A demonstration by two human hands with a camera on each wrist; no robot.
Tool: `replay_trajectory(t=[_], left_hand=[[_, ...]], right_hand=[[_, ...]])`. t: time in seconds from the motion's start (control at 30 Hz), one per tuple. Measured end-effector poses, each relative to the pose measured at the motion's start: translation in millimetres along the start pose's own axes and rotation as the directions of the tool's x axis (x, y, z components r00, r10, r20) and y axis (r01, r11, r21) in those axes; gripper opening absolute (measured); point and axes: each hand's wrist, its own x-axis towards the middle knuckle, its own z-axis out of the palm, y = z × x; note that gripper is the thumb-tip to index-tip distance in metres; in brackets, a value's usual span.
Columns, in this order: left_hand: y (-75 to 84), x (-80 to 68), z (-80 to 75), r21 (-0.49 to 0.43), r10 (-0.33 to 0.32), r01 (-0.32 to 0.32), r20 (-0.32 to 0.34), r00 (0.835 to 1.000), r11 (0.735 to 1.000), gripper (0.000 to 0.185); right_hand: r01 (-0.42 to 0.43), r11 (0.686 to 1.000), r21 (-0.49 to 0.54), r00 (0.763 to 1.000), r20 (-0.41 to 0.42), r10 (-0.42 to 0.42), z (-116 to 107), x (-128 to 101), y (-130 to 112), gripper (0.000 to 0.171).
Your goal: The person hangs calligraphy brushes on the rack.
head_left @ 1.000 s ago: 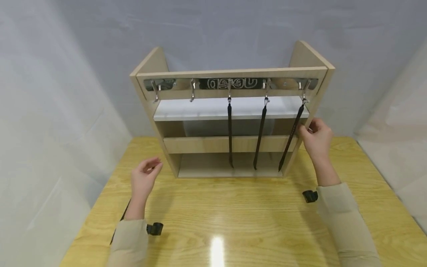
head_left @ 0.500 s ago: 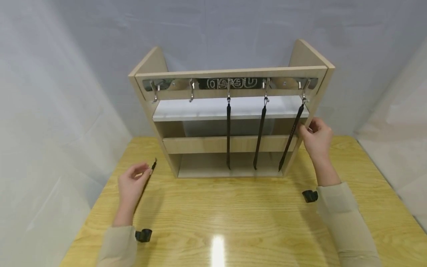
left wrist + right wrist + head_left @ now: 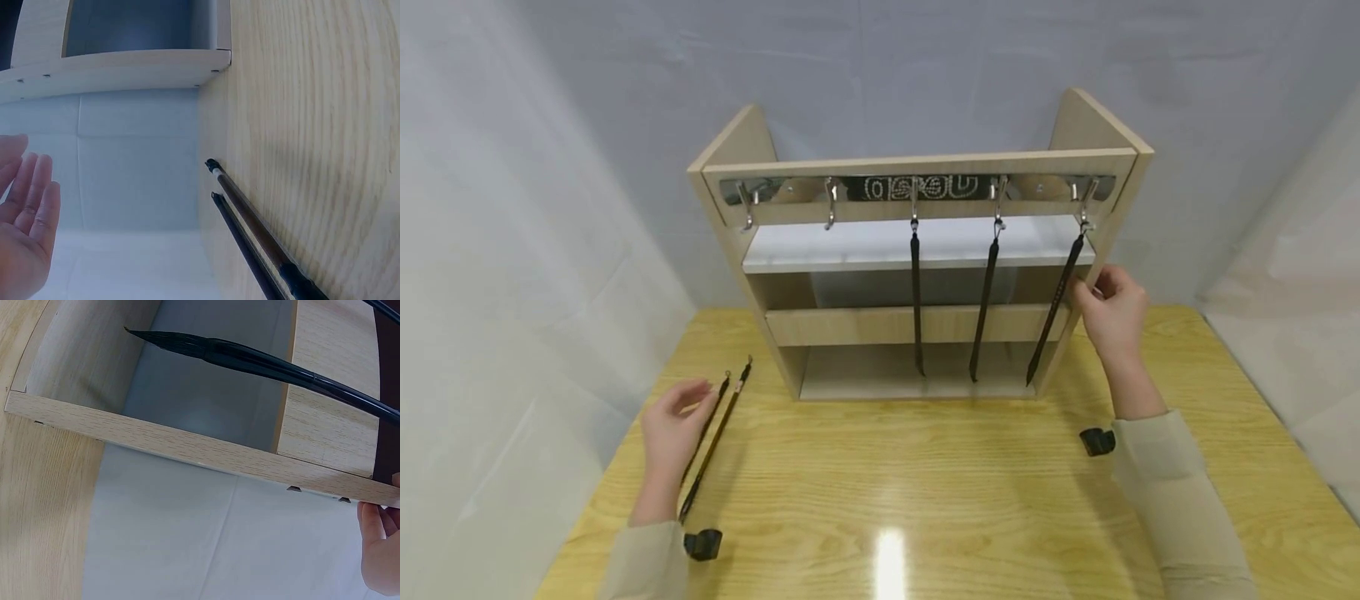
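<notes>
Two brushes on bench: I see a pair of dark brushes [image 3: 711, 433] lying side by side at the left of the bench [image 3: 925, 483], loop ends toward the rack [image 3: 917, 275]; one second back neither showed, half a second back only one tip did.
Left hand: my left hand [image 3: 672, 429] hovers just beside the pair, fingers relaxed and apart, holding nothing; it has drawn back toward me and leftward from near the rack's foot. The left wrist view shows the palm [image 3: 22, 225] clear of both brushes [image 3: 262, 240].
Right hand: my right hand [image 3: 1112, 310] stays at the rack's right side panel, fingers curled at the edge next to the rightmost hanging brush [image 3: 1054, 310]; I cannot tell whether it pinches the brush or the panel.
Hanging brushes: three hang from the hook rail [image 3: 917, 190], unchanged.
Free hooks: two at the left.
</notes>
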Motion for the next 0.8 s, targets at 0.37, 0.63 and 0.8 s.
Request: replay_trajectory(t=[0.37,0.63,0.8], left_hand=[[-94.2,15.4,-15.3,0.01,-0.002,0.002,0.007,1.0,1.0,0.028],[-64.4,3.6,-21.2,0.029,-0.029,0.029,0.009,1.0,0.999,0.027],[-49.5,-1.4,-22.8,0.062,-0.035,0.035,0.006,0.999,0.997,0.029]], right_hand=[[0.013,1.0,-0.004,1.0,-0.001,-0.013,-0.8,0.0,2.8,0.019],[0.023,0.999,-0.024,1.0,-0.007,-0.024,-1.4,-0.6,2.0,0.02],[0.026,0.999,-0.018,1.0,-0.008,-0.026,-0.9,-1.0,1.2,0.019]])
